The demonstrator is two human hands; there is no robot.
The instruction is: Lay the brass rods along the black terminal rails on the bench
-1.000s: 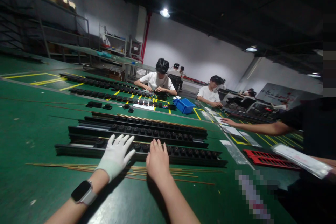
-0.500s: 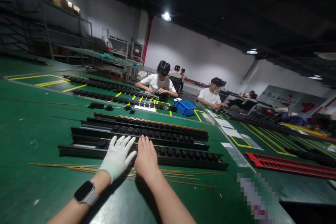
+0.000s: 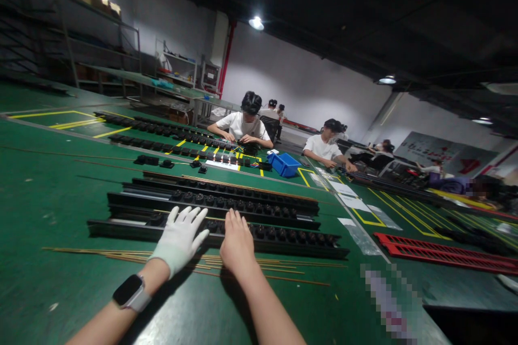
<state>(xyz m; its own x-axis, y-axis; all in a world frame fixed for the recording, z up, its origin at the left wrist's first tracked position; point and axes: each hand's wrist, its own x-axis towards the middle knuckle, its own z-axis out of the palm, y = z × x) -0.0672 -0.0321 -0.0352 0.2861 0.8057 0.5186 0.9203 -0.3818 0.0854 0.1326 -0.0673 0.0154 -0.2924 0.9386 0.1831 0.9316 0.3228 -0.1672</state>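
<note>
A long black channel (image 3: 125, 230) lies crosswise in front of me, with a row of small black round parts (image 3: 301, 235) set along it. Over its left portion rests my left hand (image 3: 178, 240), in a white glove with the fingers spread. My bare right hand (image 3: 238, 242) reaches over the same channel farther right, its fingers stretched forward and close together. Both hands seem to touch the channel or its parts; the exact contact under the fingertips is hidden. Thin brass-coloured rods (image 3: 279, 268) lie on the table on the near side, partly below my wrists.
Behind lie more black channels (image 3: 140, 201), with thin rods along the farthest one. A blue bin (image 3: 284, 165) stands beyond them, near a co-worker (image 3: 238, 125). Another person (image 3: 321, 145) sits farther right. A red slotted rail (image 3: 445, 254) lies at the right.
My right hand has slid right along the front channel, widening the gap between my hands. The left hand stays nearly where it was. The view has shifted slightly.
</note>
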